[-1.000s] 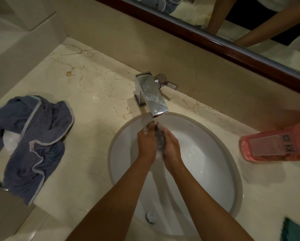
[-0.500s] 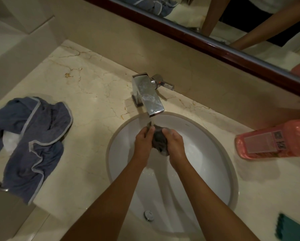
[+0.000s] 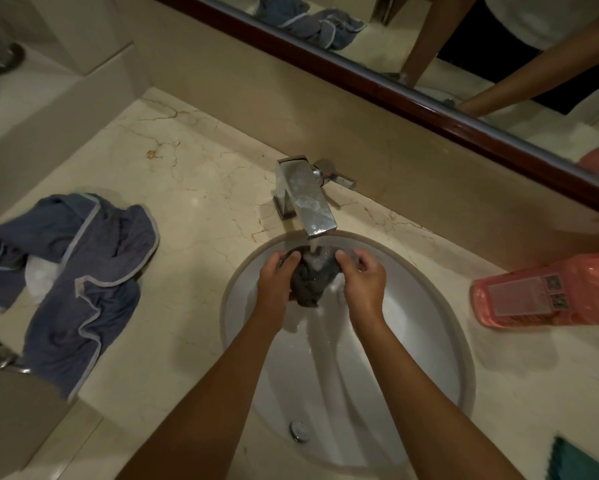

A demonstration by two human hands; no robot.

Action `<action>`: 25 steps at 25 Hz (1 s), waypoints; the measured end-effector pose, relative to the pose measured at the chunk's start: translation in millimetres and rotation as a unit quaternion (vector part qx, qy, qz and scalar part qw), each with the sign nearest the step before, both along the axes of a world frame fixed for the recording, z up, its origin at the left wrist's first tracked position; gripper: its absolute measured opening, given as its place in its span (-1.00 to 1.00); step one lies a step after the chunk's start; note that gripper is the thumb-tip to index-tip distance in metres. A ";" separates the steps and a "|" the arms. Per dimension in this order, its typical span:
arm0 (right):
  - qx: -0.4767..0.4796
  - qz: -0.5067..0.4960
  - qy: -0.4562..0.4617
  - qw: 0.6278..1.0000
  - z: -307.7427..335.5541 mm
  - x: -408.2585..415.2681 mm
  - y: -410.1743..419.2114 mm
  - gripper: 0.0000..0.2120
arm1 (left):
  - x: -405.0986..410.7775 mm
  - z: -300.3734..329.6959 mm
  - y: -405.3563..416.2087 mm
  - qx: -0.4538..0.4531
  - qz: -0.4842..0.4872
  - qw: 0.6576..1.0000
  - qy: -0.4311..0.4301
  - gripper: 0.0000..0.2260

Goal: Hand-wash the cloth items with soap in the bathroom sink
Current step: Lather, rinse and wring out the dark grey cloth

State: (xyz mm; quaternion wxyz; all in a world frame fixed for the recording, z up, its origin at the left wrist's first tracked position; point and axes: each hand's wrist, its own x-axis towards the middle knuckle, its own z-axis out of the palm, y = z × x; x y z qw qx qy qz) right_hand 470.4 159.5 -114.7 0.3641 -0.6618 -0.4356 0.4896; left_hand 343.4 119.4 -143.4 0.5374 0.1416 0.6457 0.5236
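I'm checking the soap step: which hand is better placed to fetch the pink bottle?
The right hand. The pink bottle lies on the counter to the right of the sink; the left hand would have to cross over. Both now grip the grey cloth.

Teal cloth (image 3: 589, 462) cut by corner

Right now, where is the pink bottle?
In the head view, the pink bottle lies on its side on the counter at the far right, just right of the sink, below the mirror.
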 end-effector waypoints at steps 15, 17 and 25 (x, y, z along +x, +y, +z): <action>-0.230 0.121 0.090 0.961 19.4 -10.4 0.7 -0.71 | -8.3 9.9 9.3 0.017 -0.008 0.996 0.091 -0.96; -0.270 0.173 0.105 0.941 22.2 -6.8 -0.9 -0.67 | -9.3 11.9 14.3 0.028 -0.008 0.995 0.093 -0.93; -0.215 0.037 0.272 0.937 20.1 -6.9 6.0 -0.77 | 1.6 7.2 15.3 -0.096 -0.050 0.994 -0.021 -0.71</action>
